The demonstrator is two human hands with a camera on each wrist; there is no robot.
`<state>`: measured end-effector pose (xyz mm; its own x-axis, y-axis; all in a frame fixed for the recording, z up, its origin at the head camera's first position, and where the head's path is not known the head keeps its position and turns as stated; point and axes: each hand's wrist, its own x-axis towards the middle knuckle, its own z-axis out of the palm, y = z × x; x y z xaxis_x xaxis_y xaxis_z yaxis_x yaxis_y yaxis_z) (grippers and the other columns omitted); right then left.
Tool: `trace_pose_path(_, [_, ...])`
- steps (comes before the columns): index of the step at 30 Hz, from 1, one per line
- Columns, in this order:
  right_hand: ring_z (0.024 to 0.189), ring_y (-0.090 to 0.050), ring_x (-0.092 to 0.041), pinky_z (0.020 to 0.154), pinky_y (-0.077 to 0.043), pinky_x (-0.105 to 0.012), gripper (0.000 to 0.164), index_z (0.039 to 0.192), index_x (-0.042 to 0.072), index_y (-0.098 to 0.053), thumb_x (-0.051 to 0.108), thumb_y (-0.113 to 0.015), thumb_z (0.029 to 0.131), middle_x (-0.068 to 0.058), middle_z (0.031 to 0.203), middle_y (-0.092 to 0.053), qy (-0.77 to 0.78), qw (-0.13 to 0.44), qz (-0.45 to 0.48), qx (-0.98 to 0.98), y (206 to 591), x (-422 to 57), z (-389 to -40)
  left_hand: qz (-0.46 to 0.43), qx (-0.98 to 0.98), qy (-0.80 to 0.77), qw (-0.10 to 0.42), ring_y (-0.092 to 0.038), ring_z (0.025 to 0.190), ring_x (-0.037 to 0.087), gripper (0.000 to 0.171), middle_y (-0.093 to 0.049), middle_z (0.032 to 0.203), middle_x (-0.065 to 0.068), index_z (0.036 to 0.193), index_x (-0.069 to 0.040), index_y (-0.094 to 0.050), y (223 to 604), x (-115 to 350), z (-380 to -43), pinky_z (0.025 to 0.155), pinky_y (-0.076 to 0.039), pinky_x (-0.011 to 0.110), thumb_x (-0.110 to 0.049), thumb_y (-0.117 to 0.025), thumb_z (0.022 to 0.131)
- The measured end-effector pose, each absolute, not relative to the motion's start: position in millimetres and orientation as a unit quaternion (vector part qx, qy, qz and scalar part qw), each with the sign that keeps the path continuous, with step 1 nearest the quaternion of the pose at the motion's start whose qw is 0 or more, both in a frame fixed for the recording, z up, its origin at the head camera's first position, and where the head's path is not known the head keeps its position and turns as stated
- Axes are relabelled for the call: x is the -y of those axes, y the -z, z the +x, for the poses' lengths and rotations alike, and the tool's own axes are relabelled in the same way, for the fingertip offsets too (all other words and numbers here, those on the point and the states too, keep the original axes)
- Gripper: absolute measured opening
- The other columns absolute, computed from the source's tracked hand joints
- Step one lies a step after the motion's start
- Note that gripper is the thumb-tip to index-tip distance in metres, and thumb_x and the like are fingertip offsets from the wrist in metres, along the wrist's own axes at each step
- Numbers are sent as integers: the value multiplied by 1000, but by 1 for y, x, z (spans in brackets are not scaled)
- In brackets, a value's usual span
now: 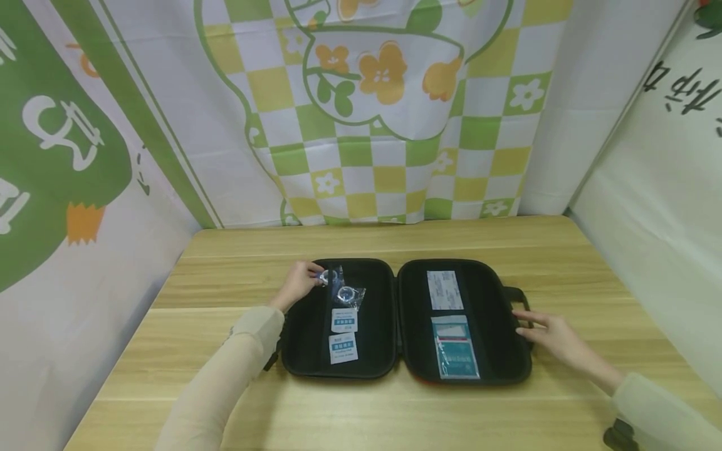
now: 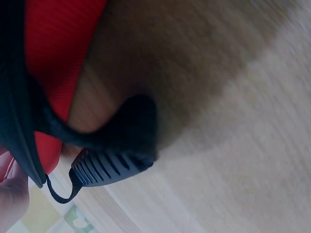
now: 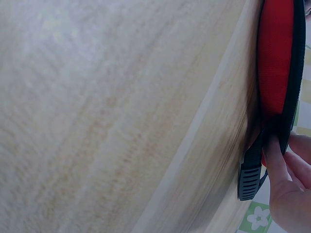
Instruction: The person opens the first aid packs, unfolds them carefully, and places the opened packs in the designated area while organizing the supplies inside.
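Observation:
A black-lined case [image 1: 369, 326] with a red outside lies opened flat on the table, one half on each side. At the upper left corner of its left half, my left hand [image 1: 296, 283] pinches the end of a clear-wrapped packet [image 1: 337, 275] with a round piece inside, by the elastic band [image 1: 327, 332]. Just below lies a second clear-wrapped round piece [image 1: 346, 294]. My right hand [image 1: 555, 338] grips the right half's outer edge beside the carry handle [image 1: 519, 295], thumb and fingers either side of the black rim [image 3: 297, 63] in the right wrist view.
Two white-and-blue sachets [image 1: 344, 320] sit lower in the left half. The right half holds a white printed strip [image 1: 444, 290] and a teal packet [image 1: 455, 351] under a band. A wooden table [image 1: 361, 416] carries the case, with patterned cloth [image 1: 378, 169] behind.

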<state>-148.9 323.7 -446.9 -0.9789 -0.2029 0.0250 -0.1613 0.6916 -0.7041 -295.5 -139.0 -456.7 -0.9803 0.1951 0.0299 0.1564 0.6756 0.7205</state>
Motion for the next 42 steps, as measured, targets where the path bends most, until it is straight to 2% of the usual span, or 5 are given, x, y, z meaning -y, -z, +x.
trace_pose_path(17, [93,-55,-42,51,-41,-19,40,117,-14,-47,7,-57,85,-41,117,-39,382,29,-96,-919,446,-322,-148,96,-908,-407,25,-63,77,23,20,-66,88,16,93,4,-67,461,136,-303,65,-52,31,6,-65,73])
trace_pose_path(21, [91,-56,-41,51,-41,-19,39,117,-14,-48,6,-57,84,-41,117,-39,378,25,-100,-920,446,-322,-148,146,-879,-454,22,-63,70,14,23,-68,81,7,94,-5,-69,521,156,-345,59,-51,25,-4,-71,70])
trace_pose_path(26, [92,-55,-43,51,-41,-20,40,117,-14,-47,6,-57,84,-42,117,-38,380,28,-97,-919,446,-323,-148,137,-826,-543,68,-64,69,18,34,-67,80,11,104,-1,-64,580,174,-383,59,-52,27,1,-70,71])
trace_pose_path(34, [94,-54,-42,59,-44,-16,40,117,-13,-48,7,-57,84,-40,118,-39,376,30,-98,-921,447,-324,-150,75,-788,-599,121,-64,73,24,32,-65,85,18,104,6,-59,565,164,-372,64,-53,32,11,-64,72])
trace_pose_path(42, [91,-57,-39,60,-45,-15,39,117,-14,-48,7,-57,84,-40,117,-41,376,22,-108,-920,447,-324,-149,41,-751,-638,166,-62,82,25,31,-62,95,21,109,8,-56,587,166,-387,71,-52,34,12,-55,78])
